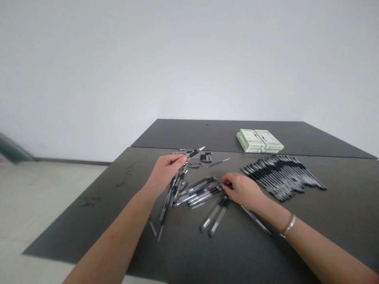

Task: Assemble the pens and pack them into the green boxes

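Pinched in my left hand [166,169] is a pen part [197,152] with a black grip and a silver pointed tip aimed up to the right. My right hand [241,189] is closed low over the table around a dark, slim pen [224,184], its pointed end showing left of the fingers; the palm hides the rest. Below that hand lie two clear pens [217,217] with black grips, and another pen [256,221] slants out from under the wrist. Between the hands is a loose pile of clear pen barrels [198,192]. More pen pieces [174,189] lie under my left hand.
A neat fanned row of pens [281,175] lies at the right. Behind it, green and white boxes [260,141] are stacked on the dark table [183,132]. A thin refill [218,162] and small caps [195,165] lie beyond the pile. A white wall stands behind.
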The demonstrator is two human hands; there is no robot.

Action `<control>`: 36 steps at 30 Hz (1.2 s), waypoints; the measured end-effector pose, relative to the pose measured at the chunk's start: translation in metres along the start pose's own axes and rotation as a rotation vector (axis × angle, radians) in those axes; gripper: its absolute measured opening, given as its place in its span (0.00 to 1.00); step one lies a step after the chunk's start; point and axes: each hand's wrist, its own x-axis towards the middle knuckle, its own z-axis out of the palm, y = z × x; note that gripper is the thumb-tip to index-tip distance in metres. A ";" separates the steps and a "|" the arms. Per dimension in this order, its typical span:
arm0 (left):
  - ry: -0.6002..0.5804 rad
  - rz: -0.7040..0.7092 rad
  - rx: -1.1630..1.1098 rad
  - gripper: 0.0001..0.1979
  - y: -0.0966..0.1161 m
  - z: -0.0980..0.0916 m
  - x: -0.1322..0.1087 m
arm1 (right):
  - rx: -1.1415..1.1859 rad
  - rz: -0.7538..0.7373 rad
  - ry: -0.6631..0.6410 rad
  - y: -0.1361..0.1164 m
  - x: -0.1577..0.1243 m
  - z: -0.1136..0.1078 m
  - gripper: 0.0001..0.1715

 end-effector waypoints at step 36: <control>-0.052 -0.078 -0.176 0.20 -0.018 -0.007 -0.005 | -0.065 -0.093 0.034 -0.017 0.106 0.014 0.10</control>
